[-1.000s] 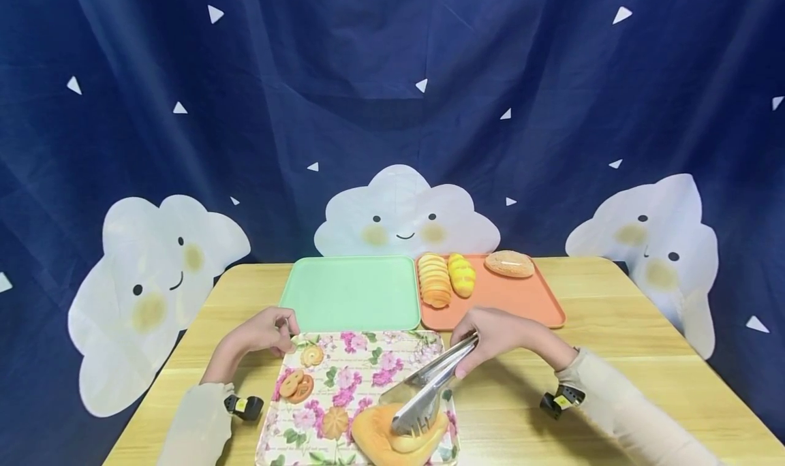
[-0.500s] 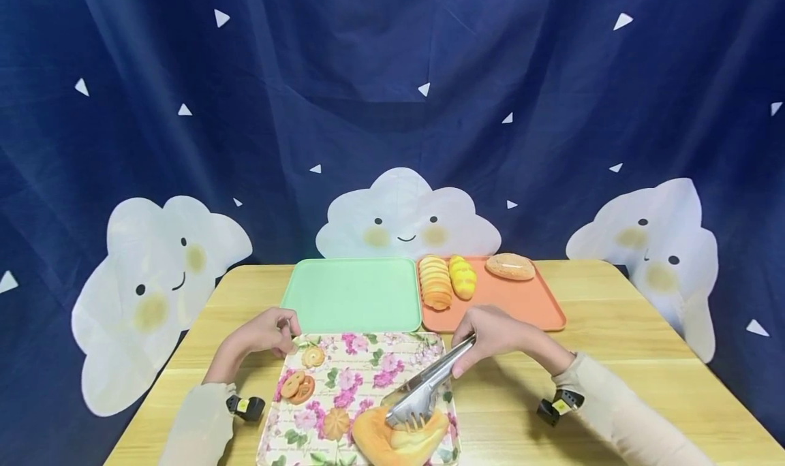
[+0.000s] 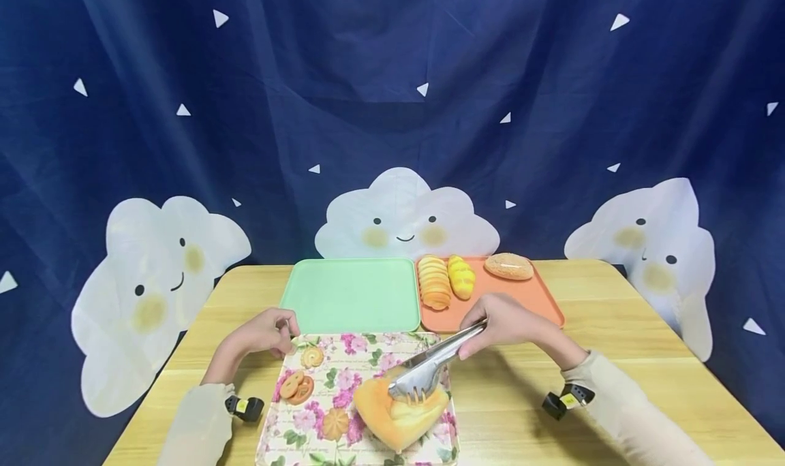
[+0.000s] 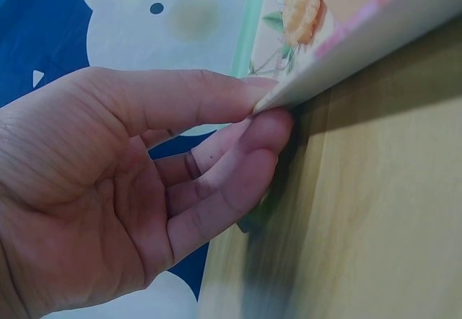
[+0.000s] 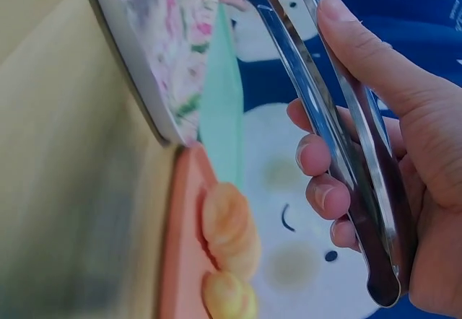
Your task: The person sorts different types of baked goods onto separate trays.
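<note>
My right hand (image 3: 504, 324) grips metal serving tongs (image 3: 438, 358); in the right wrist view, the thumb (image 5: 361, 41) lies along one arm and the fingers curl round the other. The tongs' tips clasp a golden, rounded-triangular bread (image 3: 398, 425) over the near right part of a floral tray (image 3: 346, 381). At that tray's far left corner, my left hand (image 3: 266, 332) pinches the rim, thumb on top and fingers beneath, as the left wrist view shows. Several cookies lie on the tray, among them a scalloped cookie (image 3: 335, 424) and a smiley cookie (image 3: 291, 385).
Behind the floral tray, a green tray (image 3: 352, 296) stands beside an orange tray (image 3: 490, 306). On the orange one are a ridged roll (image 3: 435, 285), a yellow bread (image 3: 461, 278) and an oval brown bun (image 3: 509, 266). A dark blue curtain (image 3: 392, 125) hangs behind the wooden table (image 3: 613, 384).
My right hand has moved slightly up and to the right, and the tongs lie flatter. The bread has risen and shifted away from the near edge. My left hand stays at the corner.
</note>
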Action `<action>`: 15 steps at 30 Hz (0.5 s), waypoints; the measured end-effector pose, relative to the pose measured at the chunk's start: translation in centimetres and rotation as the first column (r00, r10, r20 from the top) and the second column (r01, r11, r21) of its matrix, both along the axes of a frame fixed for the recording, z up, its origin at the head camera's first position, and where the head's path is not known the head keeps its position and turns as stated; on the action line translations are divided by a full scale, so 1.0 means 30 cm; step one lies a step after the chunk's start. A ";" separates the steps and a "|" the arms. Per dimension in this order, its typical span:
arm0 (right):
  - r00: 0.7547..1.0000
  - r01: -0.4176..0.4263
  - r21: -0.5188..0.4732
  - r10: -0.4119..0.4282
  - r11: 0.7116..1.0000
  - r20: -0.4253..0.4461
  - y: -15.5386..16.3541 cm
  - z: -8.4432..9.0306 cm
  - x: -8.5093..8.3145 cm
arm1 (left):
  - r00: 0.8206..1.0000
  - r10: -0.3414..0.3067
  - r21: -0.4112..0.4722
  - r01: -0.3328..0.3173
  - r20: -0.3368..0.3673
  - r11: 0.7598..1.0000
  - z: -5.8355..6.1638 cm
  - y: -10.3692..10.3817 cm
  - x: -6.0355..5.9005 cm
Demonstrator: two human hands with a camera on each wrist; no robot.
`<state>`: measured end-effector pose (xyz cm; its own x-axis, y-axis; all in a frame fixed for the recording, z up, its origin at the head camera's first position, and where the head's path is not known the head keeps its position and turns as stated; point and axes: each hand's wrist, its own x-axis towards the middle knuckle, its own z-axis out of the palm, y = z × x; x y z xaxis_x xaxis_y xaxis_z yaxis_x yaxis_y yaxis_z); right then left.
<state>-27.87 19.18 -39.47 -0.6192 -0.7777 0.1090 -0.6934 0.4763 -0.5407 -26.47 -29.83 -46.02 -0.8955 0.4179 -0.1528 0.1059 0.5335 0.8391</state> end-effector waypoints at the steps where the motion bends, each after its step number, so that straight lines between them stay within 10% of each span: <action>1: 1.000 0.007 -0.006 -0.007 1.000 -0.004 0.009 0.007 -0.004 | 1.000 0.001 -0.002 -0.001 -0.003 1.000 0.000 0.000 0.000; 15: 0.974 0.212 -0.046 -0.215 0.976 -0.067 0.201 0.113 -0.077 | 1.000 0.002 -0.002 -0.002 -0.011 1.000 -0.005 0.000 -0.002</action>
<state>-30.18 25.22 -36.09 -0.7599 -0.6229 0.1860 -0.6156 0.5975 -0.5139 -26.54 -29.82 -46.19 -0.8981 0.4156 -0.1441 0.1137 0.5358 0.8367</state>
